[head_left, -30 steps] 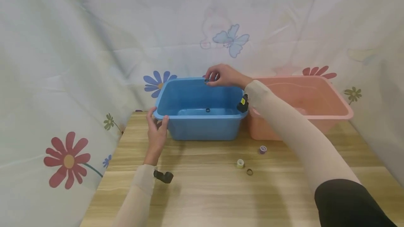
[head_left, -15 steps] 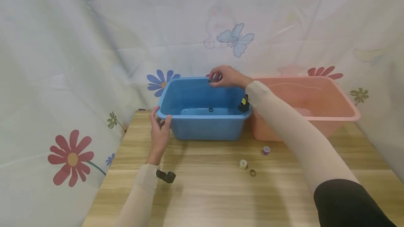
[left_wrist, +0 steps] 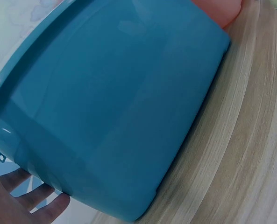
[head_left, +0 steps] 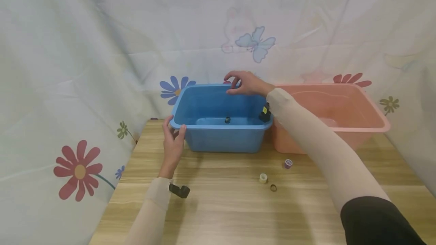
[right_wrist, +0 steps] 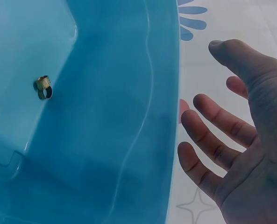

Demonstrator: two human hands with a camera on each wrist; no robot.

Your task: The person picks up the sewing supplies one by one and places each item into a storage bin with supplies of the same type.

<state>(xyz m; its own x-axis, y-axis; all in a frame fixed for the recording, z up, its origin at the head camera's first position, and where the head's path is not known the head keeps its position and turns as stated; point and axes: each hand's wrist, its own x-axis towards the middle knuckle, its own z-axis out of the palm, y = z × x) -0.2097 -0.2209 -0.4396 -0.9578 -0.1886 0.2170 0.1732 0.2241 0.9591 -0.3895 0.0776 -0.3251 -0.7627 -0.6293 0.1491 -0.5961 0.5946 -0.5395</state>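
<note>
My left hand [head_left: 173,144] grips the left front corner of the blue plastic basin [head_left: 225,140], thumb at the front and fingers along the side. Over the basin's back rim hovers my right hand [head_left: 248,83], its fingers parted and nothing between them. In the right wrist view its thumb and fingers [right_wrist: 207,133] spread apart beside the basin wall. Down on the basin floor, two small patterned rings [right_wrist: 44,87] lie against each other; one shows gold, the other is darker.
A pink basin [head_left: 361,129] stands to the right, close to the blue one. On the wooden table [head_left: 218,207] in front are a pale yellow tape roll [head_left: 263,178], a dark ring [head_left: 273,188] and a purple tape roll [head_left: 288,163]. A flowered curtain [head_left: 136,29] hangs behind.
The ring pinched in my right hand has been let go and now lies in the blue basin by the other ring. My right fingers have parted; my left hand keeps its hold.
</note>
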